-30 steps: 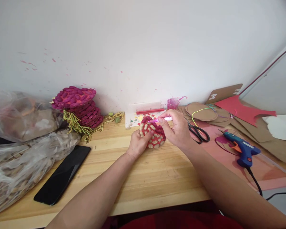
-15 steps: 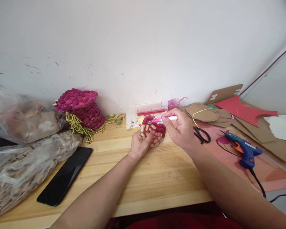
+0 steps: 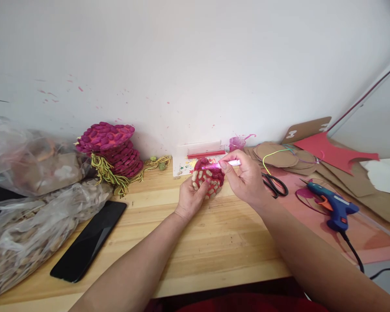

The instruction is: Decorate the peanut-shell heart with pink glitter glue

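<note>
My left hand (image 3: 192,196) grips the lower left edge of a round red disc covered with peanuts (image 3: 202,177), thumb on its face. Part of its peanuts are painted magenta along the top and right; those at the left and bottom are plain tan. Between the thumb and fingers of my right hand (image 3: 245,177) is a white paintbrush (image 3: 230,163) with a pink-stained front, its tip on the disc's upper part. Behind them lies a white sheet (image 3: 178,160) with coloured stars. A pink-stained cup (image 3: 236,143) stands by the wall.
At left are a stack of magenta peanut discs (image 3: 105,138), yellow-green yarn (image 3: 102,167), a phone (image 3: 89,240) and a plastic bag of peanuts (image 3: 35,238). Scissors (image 3: 276,185), a blue glue gun (image 3: 338,210), cardboard discs (image 3: 276,154) and red paper (image 3: 338,149) lie at right.
My right hand and the brush have shifted slightly left, moving the tip across the disc's upper part. My left hand keeps its hold. The whole view has shifted a little.
</note>
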The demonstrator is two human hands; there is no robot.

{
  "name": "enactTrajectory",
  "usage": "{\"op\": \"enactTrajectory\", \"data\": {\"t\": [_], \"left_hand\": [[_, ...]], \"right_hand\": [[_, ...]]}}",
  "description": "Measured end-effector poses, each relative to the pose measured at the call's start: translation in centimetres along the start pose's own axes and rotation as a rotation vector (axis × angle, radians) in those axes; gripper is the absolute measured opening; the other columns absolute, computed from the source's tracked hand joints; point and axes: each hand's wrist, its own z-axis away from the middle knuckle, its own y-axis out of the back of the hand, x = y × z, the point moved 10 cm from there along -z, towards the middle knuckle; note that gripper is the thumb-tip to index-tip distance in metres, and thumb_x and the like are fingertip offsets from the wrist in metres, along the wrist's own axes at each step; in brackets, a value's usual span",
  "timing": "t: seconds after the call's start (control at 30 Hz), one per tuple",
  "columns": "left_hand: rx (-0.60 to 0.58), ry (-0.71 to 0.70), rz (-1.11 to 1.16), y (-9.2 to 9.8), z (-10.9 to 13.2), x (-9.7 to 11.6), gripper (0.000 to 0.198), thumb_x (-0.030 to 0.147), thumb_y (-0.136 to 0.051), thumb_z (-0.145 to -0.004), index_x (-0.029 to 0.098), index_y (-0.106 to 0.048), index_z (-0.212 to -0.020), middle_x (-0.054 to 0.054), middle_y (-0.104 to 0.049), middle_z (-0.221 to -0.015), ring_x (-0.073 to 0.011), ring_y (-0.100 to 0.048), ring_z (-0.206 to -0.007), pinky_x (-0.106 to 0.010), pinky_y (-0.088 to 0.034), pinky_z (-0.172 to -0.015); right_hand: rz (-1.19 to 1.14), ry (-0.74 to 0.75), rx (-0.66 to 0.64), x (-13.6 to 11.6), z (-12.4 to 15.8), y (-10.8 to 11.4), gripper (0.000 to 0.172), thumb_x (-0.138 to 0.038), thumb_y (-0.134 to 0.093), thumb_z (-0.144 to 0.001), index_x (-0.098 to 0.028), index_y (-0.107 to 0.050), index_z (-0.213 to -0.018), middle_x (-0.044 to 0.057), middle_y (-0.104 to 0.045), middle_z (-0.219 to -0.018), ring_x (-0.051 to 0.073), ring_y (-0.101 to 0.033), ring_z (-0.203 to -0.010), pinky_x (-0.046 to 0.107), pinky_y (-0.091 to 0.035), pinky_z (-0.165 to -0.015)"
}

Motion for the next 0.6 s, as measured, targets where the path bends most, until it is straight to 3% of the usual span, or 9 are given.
{"op": "enactTrajectory", "data": {"t": [0.2, 0.33, 0.6], "left_hand": [[0.025, -0.007, 0.009, 0.36, -0.28, -0.20, 0.031, 0.045, -0.074, -0.083, 0.016, -0.074, -0.095, -0.008, -0.079, -0.093, -0.0192, -0.071, -0.080, -0.031, -0.058, -0.078], [0.018, -0.012, 0.020, 0.39, -0.43, -0.55, 0.032, 0.045, -0.073, -0.084, 0.016, -0.074, -0.096, -0.008, -0.079, -0.094, -0.0198, -0.072, -0.081, -0.031, -0.059, -0.079], [0.032, -0.019, -0.016, 0.61, -0.45, -0.52, 0.030, 0.045, -0.073, -0.084, 0.017, -0.074, -0.094, -0.008, -0.079, -0.092, -0.0197, -0.071, -0.079, -0.031, -0.059, -0.076]], "right_hand": [[0.063, 0.021, 0.061, -0.06, 0.17, 0.60, 0.006, -0.027, -0.060, -0.097, -0.023, -0.061, -0.092, 0.003, -0.072, -0.089, 0.021, -0.066, -0.085, 0.038, -0.048, -0.082], [-0.045, -0.009, 0.036, 0.16, 0.14, 0.24, 0.004, -0.026, -0.060, -0.097, -0.024, -0.063, -0.097, 0.004, -0.072, -0.094, 0.020, -0.067, -0.087, 0.036, -0.050, -0.079], [0.046, -0.035, 0.017, 0.54, -0.07, 0.33, 0.005, -0.019, -0.060, -0.091, -0.023, -0.062, -0.090, 0.004, -0.072, -0.089, 0.021, -0.066, -0.087, 0.038, -0.050, -0.083]]}}
